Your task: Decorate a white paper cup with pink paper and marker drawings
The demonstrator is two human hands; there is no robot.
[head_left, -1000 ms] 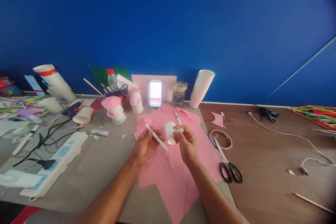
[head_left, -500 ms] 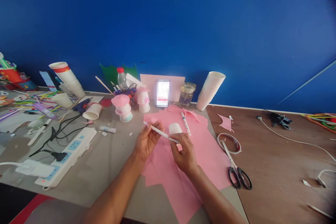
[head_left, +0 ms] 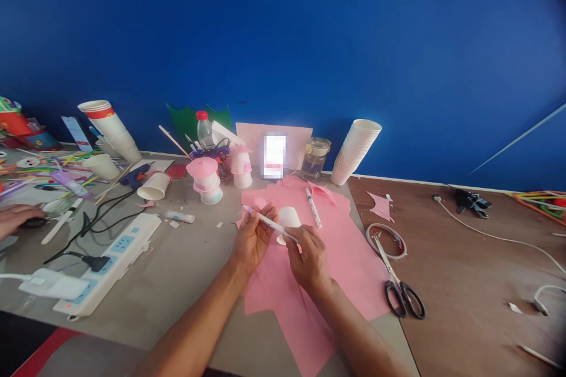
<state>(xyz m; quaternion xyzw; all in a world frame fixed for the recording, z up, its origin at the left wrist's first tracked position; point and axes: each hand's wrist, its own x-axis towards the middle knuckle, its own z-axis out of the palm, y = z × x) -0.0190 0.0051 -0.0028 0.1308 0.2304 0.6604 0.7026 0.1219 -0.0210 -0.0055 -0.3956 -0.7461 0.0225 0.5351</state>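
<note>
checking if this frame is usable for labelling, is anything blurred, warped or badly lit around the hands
Head view, centre: the left hand, right hand and the pen between them are fairly sharp and evenly lit, shadows faint; head view, back: the phone screen is blurred out; head view, edges: the picture's right corners darken and the table goes soft there.

White pen (head_left: 269,222) between left grip (head_left: 253,240) and right grip (head_left: 309,258); plain white cup (head_left: 290,215) just behind; pink paper (head_left: 349,259) beneath; black-handled scissors (head_left: 392,275) to the right.
</note>
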